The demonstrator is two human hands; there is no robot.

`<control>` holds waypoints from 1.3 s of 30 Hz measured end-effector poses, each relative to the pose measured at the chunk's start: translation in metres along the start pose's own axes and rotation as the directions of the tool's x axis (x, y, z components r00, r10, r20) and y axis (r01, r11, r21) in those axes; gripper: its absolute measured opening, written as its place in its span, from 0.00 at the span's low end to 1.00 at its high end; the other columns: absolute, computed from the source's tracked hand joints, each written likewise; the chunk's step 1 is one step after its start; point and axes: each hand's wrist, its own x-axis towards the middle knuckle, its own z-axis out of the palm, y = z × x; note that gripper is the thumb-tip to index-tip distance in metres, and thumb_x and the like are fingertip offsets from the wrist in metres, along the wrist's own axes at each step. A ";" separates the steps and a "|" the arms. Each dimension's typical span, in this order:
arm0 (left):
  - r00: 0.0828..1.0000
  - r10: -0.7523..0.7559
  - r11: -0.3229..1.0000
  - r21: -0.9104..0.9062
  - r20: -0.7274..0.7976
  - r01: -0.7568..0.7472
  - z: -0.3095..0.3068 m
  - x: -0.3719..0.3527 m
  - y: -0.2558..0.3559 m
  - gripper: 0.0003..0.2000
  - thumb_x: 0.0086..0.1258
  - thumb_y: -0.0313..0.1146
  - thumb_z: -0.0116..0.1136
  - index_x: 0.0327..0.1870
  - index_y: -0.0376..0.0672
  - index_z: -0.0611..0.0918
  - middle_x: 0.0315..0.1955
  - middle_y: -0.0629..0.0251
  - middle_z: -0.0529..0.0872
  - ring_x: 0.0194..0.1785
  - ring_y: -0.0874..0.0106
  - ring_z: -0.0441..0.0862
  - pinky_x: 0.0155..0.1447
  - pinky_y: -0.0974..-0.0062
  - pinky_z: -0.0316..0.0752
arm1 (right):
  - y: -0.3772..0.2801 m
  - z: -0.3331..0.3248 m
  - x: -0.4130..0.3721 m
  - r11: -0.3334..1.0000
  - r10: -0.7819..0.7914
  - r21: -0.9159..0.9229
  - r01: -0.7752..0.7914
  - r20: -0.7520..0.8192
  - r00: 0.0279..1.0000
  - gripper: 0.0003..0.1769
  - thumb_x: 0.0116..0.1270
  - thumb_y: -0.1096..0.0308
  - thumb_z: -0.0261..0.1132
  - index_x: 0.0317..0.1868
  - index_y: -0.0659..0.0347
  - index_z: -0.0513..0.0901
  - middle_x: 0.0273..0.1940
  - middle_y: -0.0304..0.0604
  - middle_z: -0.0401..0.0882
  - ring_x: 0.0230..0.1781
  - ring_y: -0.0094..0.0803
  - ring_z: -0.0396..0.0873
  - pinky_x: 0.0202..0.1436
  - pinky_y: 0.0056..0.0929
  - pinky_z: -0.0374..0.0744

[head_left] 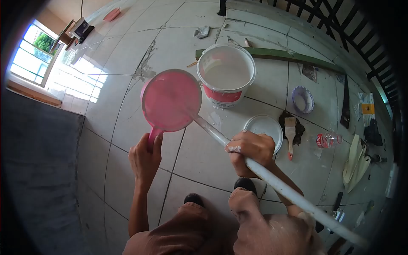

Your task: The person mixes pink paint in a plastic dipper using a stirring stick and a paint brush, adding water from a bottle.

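My left hand (145, 158) is closed around the handle of a pink plastic dipper (170, 95), which is held up with its round mouth facing me. A long white pole (293, 187) runs from inside the dipper down to the lower right. My right hand (251, 148) is wrapped round this pole partway along, with a white smear on a finger. The pole's far end meets the pink interior, and its tip is indistinct there. Just beyond the dipper stands an open white paint bucket (227, 87) with a pinkish-red label and whitish contents.
A white lid (264, 127), a paintbrush (290, 131), a purple-rimmed bowl (303, 100) and a plastic bottle (328, 140) lie right of the bucket. Behind it stretches a green beam (293, 56). A dark block (42, 170) borders the left, and black railings (352, 25) the upper right.
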 end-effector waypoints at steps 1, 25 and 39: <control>1.000 0.003 1.000 0.005 0.002 -0.003 -0.004 0.004 0.005 0.16 0.66 0.41 0.60 0.23 0.38 0.76 0.11 0.57 0.72 0.13 0.63 0.71 0.23 0.68 0.64 | -0.003 -0.001 0.004 0.998 0.022 0.060 -0.020 -0.020 1.000 0.04 0.47 0.80 0.57 0.23 0.62 0.77 0.21 0.42 0.79 0.17 0.30 0.78 0.21 0.24 0.77; 0.995 0.037 0.996 -0.090 0.091 -0.029 0.007 -0.012 0.003 0.16 0.66 0.46 0.60 0.26 0.42 0.78 0.09 0.63 0.74 0.12 0.62 0.72 0.19 0.67 0.65 | -0.034 -0.010 -0.006 0.995 0.080 0.051 -0.083 0.057 0.995 0.08 0.48 0.82 0.53 0.26 0.64 0.77 0.18 0.43 0.77 0.16 0.28 0.76 0.21 0.24 0.76; 0.997 0.003 0.993 -0.119 0.081 0.006 -0.007 -0.002 -0.005 0.16 0.65 0.46 0.61 0.25 0.41 0.81 0.09 0.62 0.72 0.13 0.63 0.70 0.21 0.69 0.65 | -0.004 -0.016 0.011 0.959 0.190 0.238 -0.151 -0.147 0.971 0.09 0.47 0.83 0.46 0.24 0.71 0.75 0.21 0.51 0.75 0.12 0.25 0.70 0.15 0.20 0.73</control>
